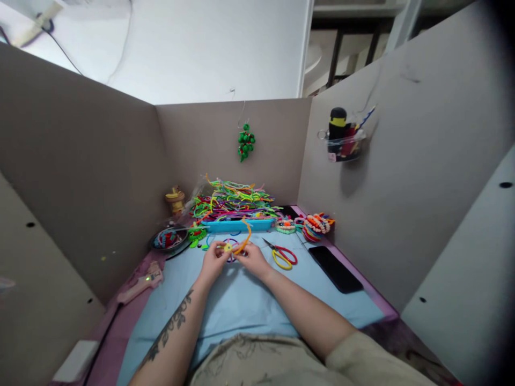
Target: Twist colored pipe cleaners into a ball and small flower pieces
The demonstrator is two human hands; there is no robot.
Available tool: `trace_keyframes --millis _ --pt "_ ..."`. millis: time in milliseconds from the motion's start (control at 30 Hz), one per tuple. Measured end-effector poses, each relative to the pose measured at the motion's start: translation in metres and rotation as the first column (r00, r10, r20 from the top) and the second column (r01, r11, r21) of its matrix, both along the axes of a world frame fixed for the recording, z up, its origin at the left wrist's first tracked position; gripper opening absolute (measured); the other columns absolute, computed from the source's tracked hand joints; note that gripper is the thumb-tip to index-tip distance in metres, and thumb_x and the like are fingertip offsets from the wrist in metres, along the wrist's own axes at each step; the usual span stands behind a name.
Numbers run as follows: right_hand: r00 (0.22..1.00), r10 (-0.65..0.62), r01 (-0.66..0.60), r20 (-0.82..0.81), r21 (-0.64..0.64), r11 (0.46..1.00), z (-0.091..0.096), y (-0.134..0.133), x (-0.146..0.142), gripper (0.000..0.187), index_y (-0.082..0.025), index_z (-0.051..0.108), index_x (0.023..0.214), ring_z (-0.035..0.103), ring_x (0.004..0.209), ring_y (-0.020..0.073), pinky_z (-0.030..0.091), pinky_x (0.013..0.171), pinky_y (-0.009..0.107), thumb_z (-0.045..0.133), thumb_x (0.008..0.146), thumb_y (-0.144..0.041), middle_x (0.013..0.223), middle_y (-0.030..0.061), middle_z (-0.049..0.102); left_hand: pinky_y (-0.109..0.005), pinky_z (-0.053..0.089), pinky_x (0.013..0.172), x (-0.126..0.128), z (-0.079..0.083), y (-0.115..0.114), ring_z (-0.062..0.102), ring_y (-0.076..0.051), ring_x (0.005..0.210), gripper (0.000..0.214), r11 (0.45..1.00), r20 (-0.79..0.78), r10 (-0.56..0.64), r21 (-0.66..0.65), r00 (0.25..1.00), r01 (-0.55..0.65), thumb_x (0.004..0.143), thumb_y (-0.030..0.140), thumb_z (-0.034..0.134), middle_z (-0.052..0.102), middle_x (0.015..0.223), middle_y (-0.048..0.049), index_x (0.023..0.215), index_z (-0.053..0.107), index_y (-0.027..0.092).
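Note:
My left hand is closed in a pinch on a small yellow piece, which looks like coiled pipe cleaner. Close beside it, my right hand pinches an orange pipe cleaner, whose free end curves up and away from me. The fingertips of both hands nearly meet around the yellow piece; whether the orange stem is joined to it I cannot tell. Just behind the fingers, a purple loop shows in part. To the right of my right hand lie scissors with red and yellow handles, blades parted.
A blue tray heaped with colourful pipe cleaners stands at the back. A pink glue gun and a dark bowl are at left, a black phone and pipe-cleaner figures at right. Grey panels enclose the table.

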State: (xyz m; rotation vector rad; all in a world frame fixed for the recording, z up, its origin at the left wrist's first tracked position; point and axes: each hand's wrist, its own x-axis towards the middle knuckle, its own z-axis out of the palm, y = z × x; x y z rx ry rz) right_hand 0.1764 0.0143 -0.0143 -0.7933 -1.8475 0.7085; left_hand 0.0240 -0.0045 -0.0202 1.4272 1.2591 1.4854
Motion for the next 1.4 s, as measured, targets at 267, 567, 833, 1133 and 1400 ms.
trace_keyframes --millis 267,567,833,1133,1400 --pt "0.984 -0.180 0.179 -0.012 -0.042 0.983 -0.006 0.016 0.006 0.010 -0.019 0.066 0.073 0.053 0.083 0.0164 0.041 0.073 0.026 0.059 0.068 -0.024 0.080 0.0022 0.060 -0.020 0.038 0.050 0.005 0.007 -0.010 0.054 -0.011 0.053 0.036 0.977 -0.051 -0.211 -0.047 0.976 0.208 0.063 0.036 0.066 0.058 0.061 0.0013 0.090 0.051 0.016" --pt "0.995 -0.057 0.035 -0.083 -0.241 0.970 -0.015 0.026 0.007 0.020 -0.017 0.063 0.058 0.055 0.094 0.0194 0.040 0.084 0.032 0.059 0.069 -0.033 0.088 0.0057 0.061 -0.018 0.032 0.046 0.004 0.003 -0.009 0.047 -0.008 0.049 0.031 0.964 -0.129 -0.265 -0.013 0.956 0.265 0.069 0.033 0.061 0.054 0.061 0.0027 0.092 0.051 0.016" --pt "0.974 -0.162 0.116 -0.158 -0.266 0.957 -0.021 0.030 0.006 0.017 -0.017 0.060 0.068 0.052 0.101 0.0171 0.040 0.085 0.029 0.054 0.073 -0.033 0.109 0.0065 0.056 -0.021 0.037 0.051 0.006 0.009 -0.012 0.045 -0.009 0.052 0.036 0.971 -0.265 0.139 0.225 0.954 -0.079 0.069 0.033 0.060 0.061 0.083 -0.0026 0.102 0.054 0.020" --pt "0.915 -0.301 0.241 -0.269 -0.235 0.942 -0.016 0.025 -0.003 0.019 -0.019 0.057 0.080 0.052 0.096 0.0161 0.042 0.085 0.032 0.045 0.078 -0.035 0.099 0.0050 0.056 -0.024 0.040 0.059 0.017 0.011 -0.025 0.050 -0.012 0.055 0.026 0.923 -0.205 0.315 0.291 0.927 -0.250 0.069 0.035 0.061 0.064 0.079 -0.0024 0.092 0.059 0.022" --pt "0.944 -0.189 0.124 -0.272 -0.239 0.963 -0.016 0.014 -0.013 0.018 -0.018 0.060 0.071 0.051 0.103 0.0199 0.046 0.079 0.033 0.055 0.073 -0.035 0.110 0.0088 0.052 -0.025 0.045 0.059 0.018 0.002 -0.014 0.061 -0.015 0.064 0.036 0.979 -0.123 0.111 0.183 0.986 -0.087 0.069 0.034 0.061 0.067 0.084 -0.0054 0.102 0.054 0.020"
